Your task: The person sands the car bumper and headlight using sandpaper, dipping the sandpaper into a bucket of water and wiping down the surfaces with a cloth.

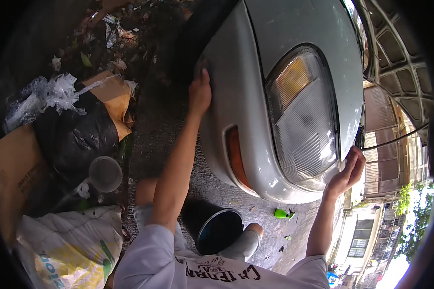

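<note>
A silver-grey car front fills the middle and right, tipped sideways in the view. My left hand [200, 94] is at the bumper's [231, 72] edge beside the dark wheel area, its fingers curled and partly hidden. Near the inner end of the headlight [304, 120], my right hand [349, 171] has its fingers bent together on the edge of the car's front. An orange side lamp [237, 156] sits in the bumper between the hands.
Between my knees stands a black bucket [205, 216]. A small green object [280, 213] lies on the pavement. Black bag [74, 135], cardboard [14, 168], clear plastic [58, 94] and a white sack [72, 245] crowd the left. The raised hood [400, 62] shows at upper right.
</note>
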Available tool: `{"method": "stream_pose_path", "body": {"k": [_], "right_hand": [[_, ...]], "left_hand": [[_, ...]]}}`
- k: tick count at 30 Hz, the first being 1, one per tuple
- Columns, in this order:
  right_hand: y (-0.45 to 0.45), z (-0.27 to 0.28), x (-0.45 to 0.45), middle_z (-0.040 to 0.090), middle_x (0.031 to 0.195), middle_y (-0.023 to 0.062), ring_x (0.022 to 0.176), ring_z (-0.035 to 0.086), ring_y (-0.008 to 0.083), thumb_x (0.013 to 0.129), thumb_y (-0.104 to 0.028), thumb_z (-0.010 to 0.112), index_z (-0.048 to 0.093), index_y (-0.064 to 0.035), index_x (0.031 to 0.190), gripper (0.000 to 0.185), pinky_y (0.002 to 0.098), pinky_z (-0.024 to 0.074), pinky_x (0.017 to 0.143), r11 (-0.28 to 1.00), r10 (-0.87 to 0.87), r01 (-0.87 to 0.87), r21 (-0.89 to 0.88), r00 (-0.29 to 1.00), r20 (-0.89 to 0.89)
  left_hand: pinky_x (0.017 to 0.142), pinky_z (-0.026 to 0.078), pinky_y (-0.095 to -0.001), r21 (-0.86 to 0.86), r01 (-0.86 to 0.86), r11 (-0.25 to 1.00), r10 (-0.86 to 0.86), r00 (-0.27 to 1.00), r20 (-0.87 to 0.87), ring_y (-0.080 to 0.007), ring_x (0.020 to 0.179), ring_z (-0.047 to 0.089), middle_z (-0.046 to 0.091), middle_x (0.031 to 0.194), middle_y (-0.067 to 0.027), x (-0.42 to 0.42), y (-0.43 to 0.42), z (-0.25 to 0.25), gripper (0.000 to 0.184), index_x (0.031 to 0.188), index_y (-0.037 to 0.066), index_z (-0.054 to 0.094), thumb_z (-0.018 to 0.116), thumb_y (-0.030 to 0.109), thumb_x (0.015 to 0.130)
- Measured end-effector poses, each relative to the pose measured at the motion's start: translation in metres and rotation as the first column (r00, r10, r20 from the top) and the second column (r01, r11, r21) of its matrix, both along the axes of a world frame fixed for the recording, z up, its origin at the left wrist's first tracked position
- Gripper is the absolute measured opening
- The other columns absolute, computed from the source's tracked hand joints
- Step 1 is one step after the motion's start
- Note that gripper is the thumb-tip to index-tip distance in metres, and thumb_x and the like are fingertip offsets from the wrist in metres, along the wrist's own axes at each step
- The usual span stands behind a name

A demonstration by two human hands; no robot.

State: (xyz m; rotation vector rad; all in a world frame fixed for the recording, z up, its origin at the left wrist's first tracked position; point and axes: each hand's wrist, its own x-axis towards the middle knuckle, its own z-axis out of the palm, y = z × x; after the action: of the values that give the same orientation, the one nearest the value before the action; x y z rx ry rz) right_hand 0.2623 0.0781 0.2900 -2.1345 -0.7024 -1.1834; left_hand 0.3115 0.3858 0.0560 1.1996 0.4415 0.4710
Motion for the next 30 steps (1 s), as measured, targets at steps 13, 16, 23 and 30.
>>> {"method": "stream_pose_path", "body": {"k": [13,16,23,30], "right_hand": [[-0.005,0.0,0.003,0.062,0.093,0.0078,0.085,0.055,0.0158,0.1,-0.018,0.048,0.063,0.0034,0.105,0.026,0.0301,0.0436,0.078,0.994,0.054,-0.05,0.092,0.998,-0.04],[-0.006,-0.001,0.002,0.062,0.093,0.008,0.085,0.055,0.0162,0.1,-0.018,0.048,0.063,0.0035,0.105,0.027,0.0299,0.0433,0.078,0.995,0.023,-0.019,0.097,0.999,-0.042],[-0.004,0.001,0.003,0.06,0.091,0.0055,0.081,0.052,0.0145,0.101,-0.019,0.048,0.063,0.0025,0.104,0.027,0.029,0.0417,0.075,1.0,0.008,-0.008,0.027,1.0,0.019],[-0.003,-0.001,0.002,0.06,0.092,0.0073,0.084,0.054,0.0156,0.101,-0.019,0.046,0.061,0.0037,0.106,0.028,0.0304,0.0431,0.077,0.998,0.02,-0.02,0.051,1.0,-0.012]], "left_hand": [[0.107,0.039,-0.0425,-0.064,0.186,0.98,-0.193,0.973,-0.124,-0.0387,0.13,0.047,0.049,0.141,-0.022,0.025,0.026,-0.046,0.057,0.149,0.004,0.031,0.031,0.041,0.105],[0.107,0.039,-0.0423,0.118,-0.112,0.987,0.11,0.994,0.02,-0.0377,0.13,0.047,0.049,0.142,-0.0196,-0.033,-0.056,-0.062,0.055,0.149,0.004,0.031,0.031,0.037,0.106],[0.101,0.043,-0.044,0.077,-0.033,0.996,0.041,0.993,-0.108,-0.0436,0.116,0.057,0.057,0.132,-0.0233,0.01,-0.009,-0.06,0.055,0.15,0.005,0.03,0.03,0.038,0.106],[0.115,0.029,-0.0419,0.125,-0.192,0.973,0.162,0.962,0.219,-0.0392,0.138,0.035,0.032,0.152,-0.0216,-0.056,-0.071,-0.002,0.053,0.147,0.007,0.038,0.028,0.037,0.106]]}}
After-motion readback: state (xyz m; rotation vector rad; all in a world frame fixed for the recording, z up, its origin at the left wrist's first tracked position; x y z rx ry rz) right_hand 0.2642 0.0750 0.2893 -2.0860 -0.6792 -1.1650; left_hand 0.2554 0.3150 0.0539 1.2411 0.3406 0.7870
